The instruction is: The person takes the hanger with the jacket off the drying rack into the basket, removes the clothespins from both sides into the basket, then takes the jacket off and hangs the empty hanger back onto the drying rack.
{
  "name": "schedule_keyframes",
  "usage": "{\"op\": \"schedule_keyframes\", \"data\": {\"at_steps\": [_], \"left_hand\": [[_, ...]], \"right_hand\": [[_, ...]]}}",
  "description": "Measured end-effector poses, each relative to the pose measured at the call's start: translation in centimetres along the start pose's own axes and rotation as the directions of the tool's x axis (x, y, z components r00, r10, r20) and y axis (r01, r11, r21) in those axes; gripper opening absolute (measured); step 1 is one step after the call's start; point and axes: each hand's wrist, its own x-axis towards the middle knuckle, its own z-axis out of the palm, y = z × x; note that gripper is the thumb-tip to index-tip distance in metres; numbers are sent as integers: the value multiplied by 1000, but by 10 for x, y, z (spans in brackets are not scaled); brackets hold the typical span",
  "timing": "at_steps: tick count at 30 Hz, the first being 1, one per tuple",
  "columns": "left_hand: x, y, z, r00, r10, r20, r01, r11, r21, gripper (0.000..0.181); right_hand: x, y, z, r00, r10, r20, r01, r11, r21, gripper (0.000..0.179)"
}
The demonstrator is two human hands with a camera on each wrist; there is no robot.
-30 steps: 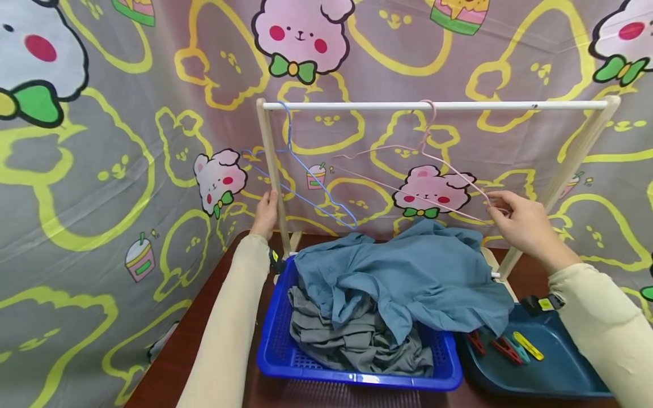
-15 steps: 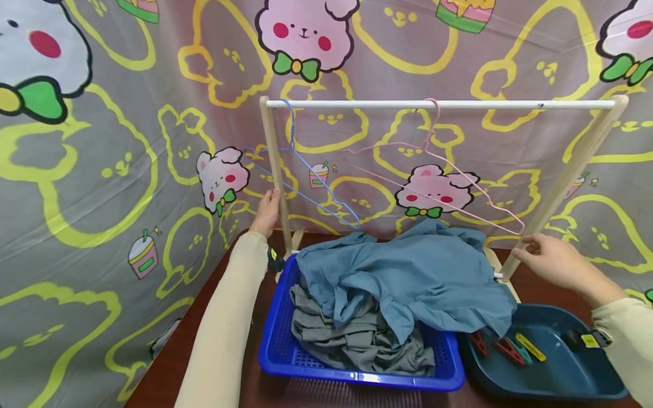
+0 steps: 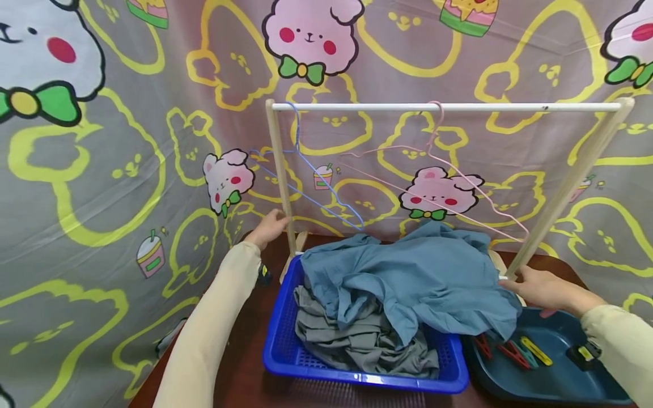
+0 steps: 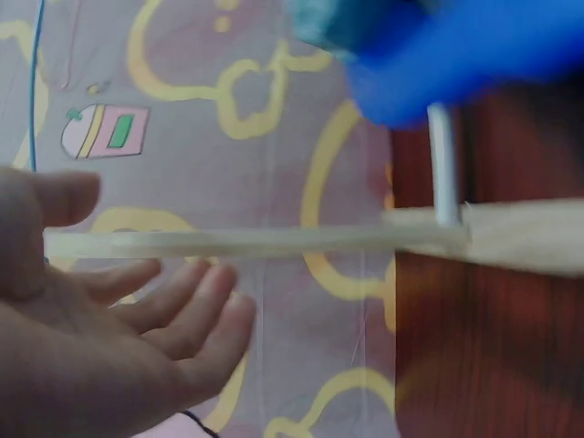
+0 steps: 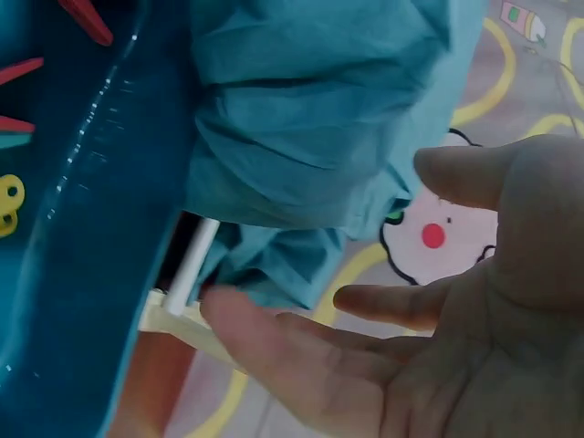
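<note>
My left hand (image 3: 268, 228) is beside the left wooden post of the clothes rack (image 3: 282, 170). In the left wrist view its thumb and loosely bent fingers lie on either side of that post. Low by the right post is my right hand (image 3: 545, 288), close to the blue garment (image 3: 423, 272). The right wrist view shows its fingers (image 5: 484, 173) spread and holding nothing. From the rack's white rail hang a blue hanger (image 3: 326, 187) near the left end and a pink hanger (image 3: 459, 170) at the middle, both bare.
Under the blue garment, a blue plastic basket (image 3: 364, 378) holds a grey garment (image 3: 352, 340). A dark teal basin (image 3: 535, 391) to its right holds red, teal and yellow clothespins (image 3: 535, 351). A patterned curtain (image 3: 127, 141) closes off the back and left of the brown table (image 3: 240, 351).
My right hand lets go of the pink hanger's right end and moves down to the right post's base. My left hand slides lower along the left post and loosens. The pink hanger swings right.
</note>
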Motion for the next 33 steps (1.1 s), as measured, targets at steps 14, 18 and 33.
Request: {"op": "schedule_keyframes", "data": {"at_steps": [14,18,33], "left_hand": [[-54,-37,24,936,-216,278,152,960,235,38],[-55,-49,27,924,-184,335,152,981,119,31],[-51,-55,27,909,-161,383,154,987,50,36]], "right_hand": [[22,-10,10,986,15,168,-70,943,325,103],[28,-15,12,986,-30,167,-27,945,327,106],[54,-31,25,974,-219,-47,214,971,-105,80]]}}
